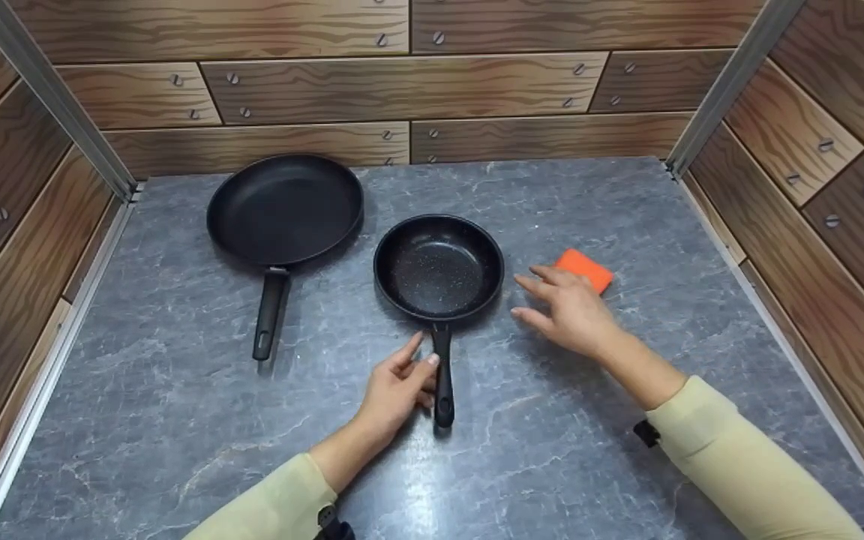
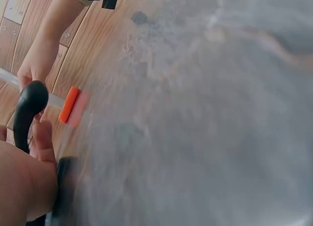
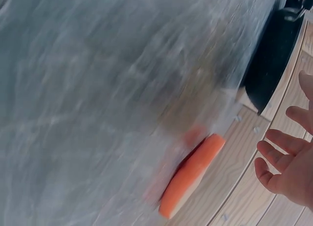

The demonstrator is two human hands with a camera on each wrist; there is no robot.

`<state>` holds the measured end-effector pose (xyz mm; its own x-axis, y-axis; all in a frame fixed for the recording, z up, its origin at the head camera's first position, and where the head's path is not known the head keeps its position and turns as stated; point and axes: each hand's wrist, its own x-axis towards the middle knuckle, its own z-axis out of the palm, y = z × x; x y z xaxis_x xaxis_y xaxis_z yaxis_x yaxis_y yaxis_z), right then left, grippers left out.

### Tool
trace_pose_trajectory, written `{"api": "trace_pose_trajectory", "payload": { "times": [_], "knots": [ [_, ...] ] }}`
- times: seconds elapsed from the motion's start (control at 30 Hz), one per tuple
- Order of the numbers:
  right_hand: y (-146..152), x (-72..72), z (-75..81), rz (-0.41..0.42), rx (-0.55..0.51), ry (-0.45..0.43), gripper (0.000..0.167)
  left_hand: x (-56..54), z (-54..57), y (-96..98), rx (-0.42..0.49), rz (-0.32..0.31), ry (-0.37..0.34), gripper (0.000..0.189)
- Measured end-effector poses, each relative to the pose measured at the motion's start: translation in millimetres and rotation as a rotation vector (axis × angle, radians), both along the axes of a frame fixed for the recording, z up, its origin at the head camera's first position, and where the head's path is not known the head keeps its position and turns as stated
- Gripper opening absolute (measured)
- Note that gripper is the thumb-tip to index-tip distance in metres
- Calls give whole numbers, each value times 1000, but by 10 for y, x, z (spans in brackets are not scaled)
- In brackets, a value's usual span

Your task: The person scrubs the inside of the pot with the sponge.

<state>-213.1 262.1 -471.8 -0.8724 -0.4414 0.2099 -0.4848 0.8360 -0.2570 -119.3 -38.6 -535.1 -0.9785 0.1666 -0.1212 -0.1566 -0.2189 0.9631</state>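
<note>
A small black frying pan [image 1: 438,277] with a speckled inside lies on the table, its handle [image 1: 444,382] pointing toward me. My left hand [image 1: 394,394] is at that handle from the left, thumb on its edge, index finger stretched along its side, and the other fingers bent at it. In the left wrist view, the handle's rounded end [image 2: 33,99] rises past the fingers of this hand [image 2: 24,187]. Right of the pan, my right hand [image 1: 576,315] hovers with spread, relaxed fingers, partly covering an orange sponge [image 1: 588,270]. Nothing is between its fingers.
A larger black frying pan [image 1: 286,214] lies at the back left, handle [image 1: 271,315] toward me. The grey marbled tabletop [image 1: 177,420] is enclosed by wood-patterned walls [image 1: 402,86] at the back and both sides.
</note>
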Motion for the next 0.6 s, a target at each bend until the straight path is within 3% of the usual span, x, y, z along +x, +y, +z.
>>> {"api": "trace_pose_trajectory", "payload": {
  "times": [0.2, 0.33, 0.47, 0.6],
  "knots": [
    [-134, 56, -7, 23, 31, -21, 63, -63, 116, -201, -172, 73, 72, 65],
    [-206, 95, -31, 52, 32, -13, 65, -150, 161, -318, -343, 121, 243, 59],
    [-270, 124, -48, 82, 42, -4, 65, -208, 197, -414, -581, 154, 436, 57],
    [-316, 141, -56, 93, 67, -3, 65, -237, 224, -474, -762, 137, 527, 62]
  ]
}}
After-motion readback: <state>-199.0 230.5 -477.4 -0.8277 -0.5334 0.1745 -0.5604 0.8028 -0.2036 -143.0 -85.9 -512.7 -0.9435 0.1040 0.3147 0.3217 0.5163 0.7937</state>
